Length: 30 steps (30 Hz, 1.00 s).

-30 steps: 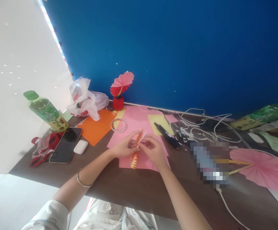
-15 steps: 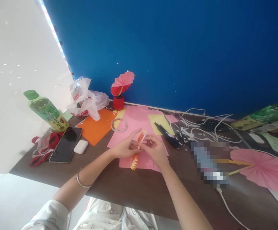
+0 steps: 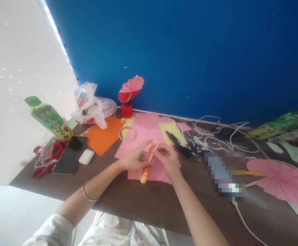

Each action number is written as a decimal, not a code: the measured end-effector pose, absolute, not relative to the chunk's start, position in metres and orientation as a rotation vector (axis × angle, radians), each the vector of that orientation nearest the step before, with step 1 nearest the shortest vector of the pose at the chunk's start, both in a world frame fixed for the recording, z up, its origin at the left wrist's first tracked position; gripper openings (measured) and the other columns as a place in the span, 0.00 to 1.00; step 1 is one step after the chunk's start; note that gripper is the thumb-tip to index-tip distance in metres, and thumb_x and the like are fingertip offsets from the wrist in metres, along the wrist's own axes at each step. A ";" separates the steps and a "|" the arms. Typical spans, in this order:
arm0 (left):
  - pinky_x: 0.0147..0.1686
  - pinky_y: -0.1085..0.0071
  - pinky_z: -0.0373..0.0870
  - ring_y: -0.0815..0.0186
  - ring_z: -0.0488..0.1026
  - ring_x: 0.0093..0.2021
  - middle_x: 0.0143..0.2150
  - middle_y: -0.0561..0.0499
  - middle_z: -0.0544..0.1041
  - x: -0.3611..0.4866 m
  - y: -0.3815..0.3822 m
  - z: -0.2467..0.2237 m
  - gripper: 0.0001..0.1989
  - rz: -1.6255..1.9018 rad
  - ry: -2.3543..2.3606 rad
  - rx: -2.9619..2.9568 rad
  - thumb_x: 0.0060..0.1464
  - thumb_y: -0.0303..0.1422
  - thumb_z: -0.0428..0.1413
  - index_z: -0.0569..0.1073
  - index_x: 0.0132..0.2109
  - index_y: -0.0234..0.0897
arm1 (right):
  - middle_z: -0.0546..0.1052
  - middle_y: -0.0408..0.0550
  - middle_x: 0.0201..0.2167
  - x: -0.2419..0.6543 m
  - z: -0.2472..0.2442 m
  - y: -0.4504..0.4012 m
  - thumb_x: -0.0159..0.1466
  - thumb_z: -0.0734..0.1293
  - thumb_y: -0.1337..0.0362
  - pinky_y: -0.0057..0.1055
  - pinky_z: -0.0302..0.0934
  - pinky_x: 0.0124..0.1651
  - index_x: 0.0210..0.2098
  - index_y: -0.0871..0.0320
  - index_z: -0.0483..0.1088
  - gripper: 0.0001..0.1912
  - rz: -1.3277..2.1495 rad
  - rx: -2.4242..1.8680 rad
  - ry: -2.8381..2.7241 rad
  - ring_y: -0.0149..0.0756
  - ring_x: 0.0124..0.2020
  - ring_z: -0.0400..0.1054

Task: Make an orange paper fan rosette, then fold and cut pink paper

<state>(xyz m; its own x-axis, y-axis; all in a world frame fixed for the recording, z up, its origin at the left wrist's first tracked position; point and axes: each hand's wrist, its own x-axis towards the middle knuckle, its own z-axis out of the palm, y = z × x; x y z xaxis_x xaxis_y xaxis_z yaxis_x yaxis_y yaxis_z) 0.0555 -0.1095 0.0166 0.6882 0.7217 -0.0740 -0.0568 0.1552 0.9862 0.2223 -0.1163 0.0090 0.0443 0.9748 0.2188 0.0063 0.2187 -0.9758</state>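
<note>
My left hand [image 3: 135, 158] grips a narrow, pleated orange-and-yellow paper [image 3: 144, 175] between thumb and fingers. The fingertips of my right hand [image 3: 168, 160] pinch the upper part of the same paper, near its white edge. Both hands are over pink sheets [image 3: 143, 128] on the dark table [image 3: 113, 201]. A ring of tape [image 3: 127, 134] lies on the sheets just beyond my left hand. Past my right hand are a yellow sheet [image 3: 166, 131], a dark pen-like tool [image 3: 177, 143] and scissors [image 3: 195, 147].
A green bottle [image 3: 48, 118], phone [image 3: 70, 155], white case [image 3: 86, 156] and orange paper [image 3: 102, 135] are at left. Behind stands a paper flower [image 3: 131, 89] in a red pot [image 3: 127, 109]. White cables [image 3: 215, 136] and a pink paper fan [image 3: 284, 181] lie at right.
The fingers of my right hand have shifted slightly up and right along the folded paper. The paper's lower end has dropped a little, and more of its orange upper part shows.
</note>
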 end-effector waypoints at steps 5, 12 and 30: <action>0.30 0.72 0.67 0.68 0.73 0.31 0.35 0.47 0.74 0.056 -0.111 0.016 0.44 0.605 0.618 1.293 0.48 0.32 0.59 0.41 0.64 0.47 | 0.69 0.42 0.26 0.223 0.009 -0.117 0.51 0.71 0.60 0.31 0.58 0.34 0.25 0.56 0.69 0.08 0.998 -1.067 -1.253 0.32 0.30 0.63; 0.35 0.67 0.70 0.65 0.75 0.36 0.41 0.43 0.75 0.058 -0.115 0.019 0.43 0.565 0.619 1.308 0.49 0.31 0.59 0.41 0.64 0.49 | 0.69 0.43 0.27 0.226 0.004 -0.114 0.50 0.71 0.60 0.32 0.61 0.36 0.25 0.56 0.70 0.08 1.004 -1.091 -1.176 0.33 0.31 0.65; 0.42 0.62 0.70 0.62 0.74 0.43 0.44 0.43 0.75 0.058 -0.119 0.024 0.41 0.587 0.591 1.398 0.52 0.28 0.55 0.38 0.65 0.46 | 0.69 0.46 0.39 0.217 0.010 -0.122 0.52 0.70 0.59 0.26 0.63 0.29 0.38 0.54 0.65 0.16 1.065 -1.102 -1.068 0.30 0.32 0.66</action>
